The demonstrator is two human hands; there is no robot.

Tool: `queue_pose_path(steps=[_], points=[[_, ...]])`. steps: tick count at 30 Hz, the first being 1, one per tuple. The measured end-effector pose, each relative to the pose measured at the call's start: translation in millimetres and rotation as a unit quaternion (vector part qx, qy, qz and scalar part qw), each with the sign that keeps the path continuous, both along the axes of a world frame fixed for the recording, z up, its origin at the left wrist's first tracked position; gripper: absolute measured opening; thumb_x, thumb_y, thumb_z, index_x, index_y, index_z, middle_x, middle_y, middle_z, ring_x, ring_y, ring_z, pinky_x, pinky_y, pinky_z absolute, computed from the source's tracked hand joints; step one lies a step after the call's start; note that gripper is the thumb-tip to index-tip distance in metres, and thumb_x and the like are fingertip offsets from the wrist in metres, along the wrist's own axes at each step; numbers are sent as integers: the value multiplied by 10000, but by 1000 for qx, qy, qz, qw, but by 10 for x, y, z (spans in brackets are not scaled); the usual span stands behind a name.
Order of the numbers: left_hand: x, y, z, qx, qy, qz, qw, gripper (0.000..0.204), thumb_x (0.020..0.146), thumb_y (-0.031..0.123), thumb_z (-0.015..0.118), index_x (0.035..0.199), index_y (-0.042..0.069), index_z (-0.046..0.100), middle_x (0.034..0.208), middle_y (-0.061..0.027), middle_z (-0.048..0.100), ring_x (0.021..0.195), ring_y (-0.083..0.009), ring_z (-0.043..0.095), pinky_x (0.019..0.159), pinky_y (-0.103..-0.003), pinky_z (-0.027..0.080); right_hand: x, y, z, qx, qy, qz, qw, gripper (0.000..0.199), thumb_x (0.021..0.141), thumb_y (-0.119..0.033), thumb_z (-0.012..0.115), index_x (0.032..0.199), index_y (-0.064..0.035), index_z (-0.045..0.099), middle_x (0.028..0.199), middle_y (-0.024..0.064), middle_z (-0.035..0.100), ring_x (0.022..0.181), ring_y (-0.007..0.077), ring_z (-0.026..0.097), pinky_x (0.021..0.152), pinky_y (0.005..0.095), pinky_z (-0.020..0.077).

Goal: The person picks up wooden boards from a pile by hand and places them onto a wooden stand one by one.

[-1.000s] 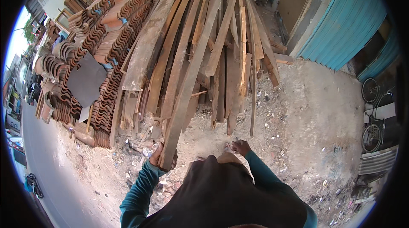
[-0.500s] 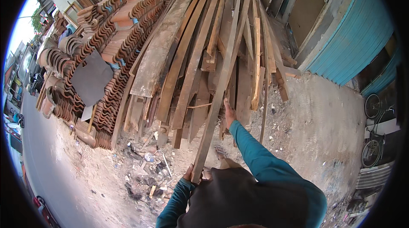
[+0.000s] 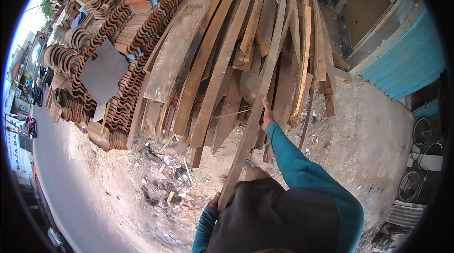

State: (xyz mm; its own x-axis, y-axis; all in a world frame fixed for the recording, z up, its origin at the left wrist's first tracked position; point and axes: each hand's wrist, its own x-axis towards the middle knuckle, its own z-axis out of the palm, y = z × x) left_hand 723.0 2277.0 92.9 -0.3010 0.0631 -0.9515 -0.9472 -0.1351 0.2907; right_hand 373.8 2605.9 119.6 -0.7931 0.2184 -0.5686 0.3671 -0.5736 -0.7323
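A long wooden beam point(image 3: 251, 132) slants from close against my body up over the lumber pile, its far part lying among the other timbers. My left hand point(image 3: 214, 200) grips its near end, low by my waist; the fingers are partly hidden. Farther along, my right hand point(image 3: 267, 115) holds the same beam from its right side, thumb raised along it and the other fingers hidden behind. Under and around the beam spreads a pile of weathered beams and planks point(image 3: 208, 102), with a wide pale board point(image 3: 182, 50) on its left.
Stacked clay roof tiles point(image 3: 127, 76) rise left of the timber, a dark flat sheet point(image 3: 104, 71) leaning on them. Rubble point(image 3: 168, 177) litters the ground before the pile. A road point(image 3: 56, 172) runs far left. A blue corrugated wall point(image 3: 402, 59) and a bicycle point(image 3: 414, 168) stand right.
The whole view has shifted, so the pile sits farther right and higher. Both hands keep their hold on the beam, whose near end now sits tighter against my body.
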Motion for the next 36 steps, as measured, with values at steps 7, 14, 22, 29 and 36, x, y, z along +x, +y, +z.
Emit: queue_pose_path(steps=[7,14,22,29,36], points=[[72,0,427,-60,207,-3,976,650,778,542,650,1042,-51,615,938,-108,653,864,-168,600,786,-307,476,-97,-258,396,53,8,3,999,740,759,-644,584,1268,-115,495,1152,117,583,1029,248,577,882,418,459],[344,-336,1008,-250,323,-107,906,710,575,457,856,1035,-24,605,921,-82,666,810,-140,621,715,-283,499,232,-724,936,-88,46,-51,994,530,808,-569,594,1094,-125,553,784,77,616,672,190,603,638,358,510],[595,-745,1110,-291,389,-215,847,848,615,374,840,1249,-38,455,983,-164,639,898,-273,621,784,-358,513,428,-791,613,-31,67,-13,997,700,737,-582,659,1209,-85,515,1061,108,591,948,227,573,803,398,485],[-180,-43,1216,-383,412,-326,760,975,611,492,788,1313,-42,371,1207,-261,526,1110,-382,532,921,-423,455,535,-795,504,123,-5,-78,989,915,604,-606,764,1238,3,512,1218,146,539,1064,260,533,892,406,448],[-358,173,1109,-321,242,-372,836,716,645,426,757,1230,104,500,1028,-202,640,975,-362,613,837,-428,501,584,-780,529,188,-12,-39,981,991,618,-662,717,1269,41,462,1251,172,514,1091,285,522,964,400,376]])
